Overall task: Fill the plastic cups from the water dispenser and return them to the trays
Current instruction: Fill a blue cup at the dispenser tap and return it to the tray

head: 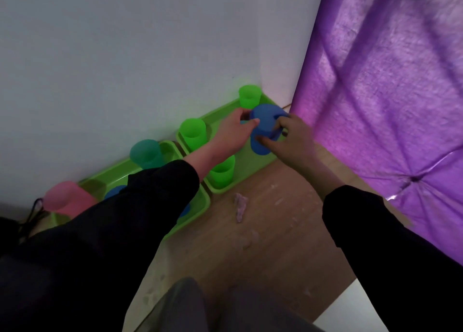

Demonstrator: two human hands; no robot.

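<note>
Fingers [280,119] of the right hand [294,141] curl round the blue cup [263,131]; those of the left hand [233,131] pinch its other side, a two-handed hold, probably to steady it. Cup sits tilted over the right-hand green tray [250,163], just in front of a green cup [249,97]. Trays lie along the wall [125,68], probably to keep cups clear of knocks

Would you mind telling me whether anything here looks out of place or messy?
Yes: a crumpled pale scrap, perhaps tissue, lies on the wooden floor just in front of the green tray on the right, with pale smears scattered around it. Whether the smears are wet cannot be told.
</note>
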